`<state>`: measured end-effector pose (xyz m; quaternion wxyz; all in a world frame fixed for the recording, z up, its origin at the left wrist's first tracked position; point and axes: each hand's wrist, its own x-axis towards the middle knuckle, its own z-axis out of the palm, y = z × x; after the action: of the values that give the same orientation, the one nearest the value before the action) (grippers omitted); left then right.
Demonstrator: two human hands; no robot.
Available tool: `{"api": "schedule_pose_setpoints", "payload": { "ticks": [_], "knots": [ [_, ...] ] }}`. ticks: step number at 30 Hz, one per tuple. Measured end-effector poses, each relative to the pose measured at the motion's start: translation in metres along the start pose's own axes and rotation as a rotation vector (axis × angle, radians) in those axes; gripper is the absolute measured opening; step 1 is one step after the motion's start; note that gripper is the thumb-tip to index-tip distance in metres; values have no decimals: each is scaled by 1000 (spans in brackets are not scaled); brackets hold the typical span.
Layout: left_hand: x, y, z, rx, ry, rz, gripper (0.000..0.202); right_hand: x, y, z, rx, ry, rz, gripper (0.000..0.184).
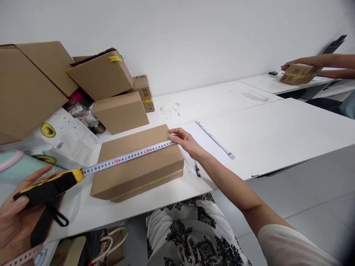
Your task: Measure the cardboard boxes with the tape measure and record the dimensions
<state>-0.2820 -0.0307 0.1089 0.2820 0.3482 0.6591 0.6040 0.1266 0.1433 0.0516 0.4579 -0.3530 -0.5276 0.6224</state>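
Note:
A flat brown cardboard box (138, 166) lies on the white table (263, 129) in front of me. My left hand (15, 218) grips the yellow and black tape measure case (46, 188) at the lower left. Its white blade (127, 156) runs across the top of the box. My right hand (184, 142) pinches the blade's end at the box's far right edge.
Several cardboard boxes (102, 74) are piled at the back left, with a white avocado-print package (59, 138) below them. A pen (197, 170) and a ruler (216, 140) lie right of the box. Another person's hands hold a small box (298, 74) at the far right.

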Motion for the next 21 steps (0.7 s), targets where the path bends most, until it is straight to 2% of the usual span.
{"api": "schedule_pose_setpoints", "payload": {
  "ticks": [4, 8, 12, 15, 18, 21],
  "knots": [
    [-1, 0, -4, -83, -32, -126, 105, -1, 2, -3, -9, -8, -15, 36],
    [-7, -3, -3, -128, -15, -62, 101, -2, 3, -3, -31, -3, -26, 37],
    [-7, -8, -3, -181, -76, -34, 97, -3, 2, -2, -64, 22, -24, 37],
    [-12, -3, 3, -219, -54, -4, 92, -7, -2, -1, -121, 48, -19, 38],
    [-34, 10, 16, -241, 56, 20, 81, -18, -12, -1, -268, 117, -91, 31],
    [-74, 20, 27, -219, 145, 56, 73, -30, -30, -2, -274, 142, -200, 26]
  ]
}}
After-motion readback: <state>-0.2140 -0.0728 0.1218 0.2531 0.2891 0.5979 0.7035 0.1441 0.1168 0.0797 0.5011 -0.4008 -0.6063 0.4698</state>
